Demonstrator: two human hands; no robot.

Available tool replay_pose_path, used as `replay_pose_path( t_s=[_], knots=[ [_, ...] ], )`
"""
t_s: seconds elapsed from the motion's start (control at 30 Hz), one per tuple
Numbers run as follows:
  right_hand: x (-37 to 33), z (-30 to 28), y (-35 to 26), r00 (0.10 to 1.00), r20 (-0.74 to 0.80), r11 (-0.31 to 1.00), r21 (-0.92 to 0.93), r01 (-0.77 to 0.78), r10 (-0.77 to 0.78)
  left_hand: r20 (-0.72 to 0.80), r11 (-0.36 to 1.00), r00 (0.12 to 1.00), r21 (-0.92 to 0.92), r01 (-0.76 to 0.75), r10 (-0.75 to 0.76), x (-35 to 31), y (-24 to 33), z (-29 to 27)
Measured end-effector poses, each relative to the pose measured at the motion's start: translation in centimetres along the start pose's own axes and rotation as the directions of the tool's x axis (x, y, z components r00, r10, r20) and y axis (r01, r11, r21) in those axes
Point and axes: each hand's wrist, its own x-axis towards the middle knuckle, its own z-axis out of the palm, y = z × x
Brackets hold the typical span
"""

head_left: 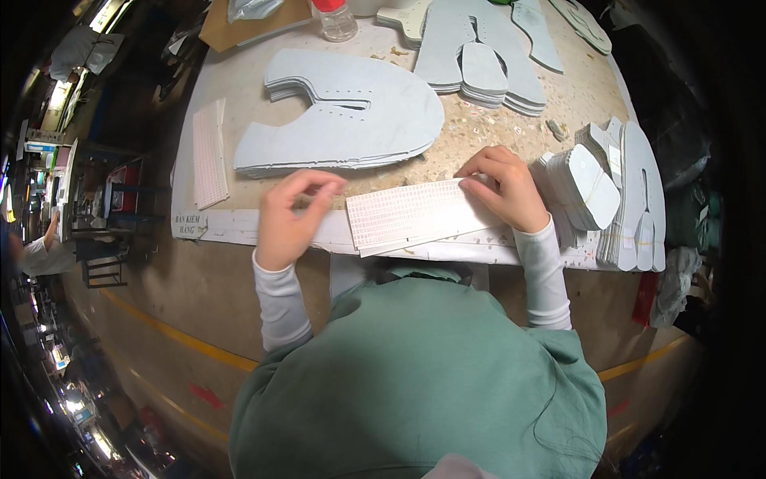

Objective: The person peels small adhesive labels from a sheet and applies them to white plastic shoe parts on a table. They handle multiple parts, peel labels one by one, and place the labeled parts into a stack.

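A sheet of small printed stickers (407, 214) lies at the near edge of the table, apparently on top of another sheet. My right hand (507, 190) pinches its far edge near the right end, thumb and fingers closed. Just beyond its left end is my left hand (289, 217), slightly blurred, with thumb and forefinger drawn together. Whatever those fingertips may hold is too small to make out. Beyond both hands rests a stack of pale grey shoe-upper pieces (403, 116), curved, with a slit and small punched holes.
Another sticker sheet (210, 156) lies at the table's left edge. More upper pieces (440, 49) are stacked at the back. Tied bundles of cut pieces (589, 188) stand on the right. A red-capped clear bottle (338, 22) and a cardboard box (255, 24) sit far left.
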Motion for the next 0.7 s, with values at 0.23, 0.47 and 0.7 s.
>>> replay_pose_path(
  t_s=[0.23,0.47,0.7],
  knots=[
    [-0.4,0.0,-0.3,0.995,-0.059,0.988,0.137,-0.067,0.076,0.308,0.995,0.948,0.039,-0.094,0.077,3.0,-0.1,3.6],
    [-0.7,0.1,-0.6,0.985,-0.113,0.963,0.25,-0.097,0.129,0.315,0.997,0.948,-0.038,0.068,-0.053,2.4,-0.6,3.8],
    [-0.3,0.7,-2.2,0.957,-0.275,0.996,-0.03,0.086,-0.091,0.229,1.0,0.973,-0.022,-0.005,0.009,2.3,-0.7,4.0]
  ],
)
